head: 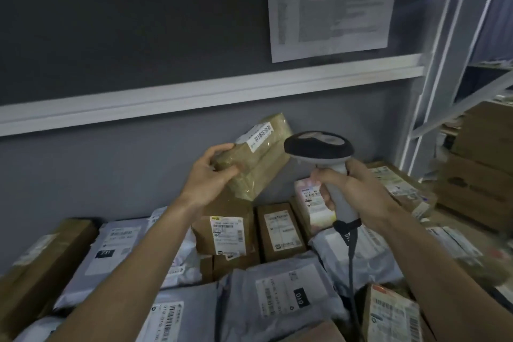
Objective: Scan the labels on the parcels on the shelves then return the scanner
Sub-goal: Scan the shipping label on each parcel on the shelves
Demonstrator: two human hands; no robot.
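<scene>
My left hand (212, 175) grips the near corner of a brown taped parcel (261, 164) and holds it tilted above the pile, its white barcode label (259, 133) facing up. My right hand (352, 189) grips the handle of a grey corded scanner (319, 147). The scanner's dark head sits just right of the parcel, close to the label. Its cable (351, 264) hangs down over the parcels below.
The shelf holds several labelled parcels: grey mailer bags (280, 297), brown boxes (224, 230), a long carton (41, 264) at left. A white shelf beam (194, 91) runs above. A printed sheet (330, 3) hangs on the dark wall. More cartons (483, 147) stand on the right rack.
</scene>
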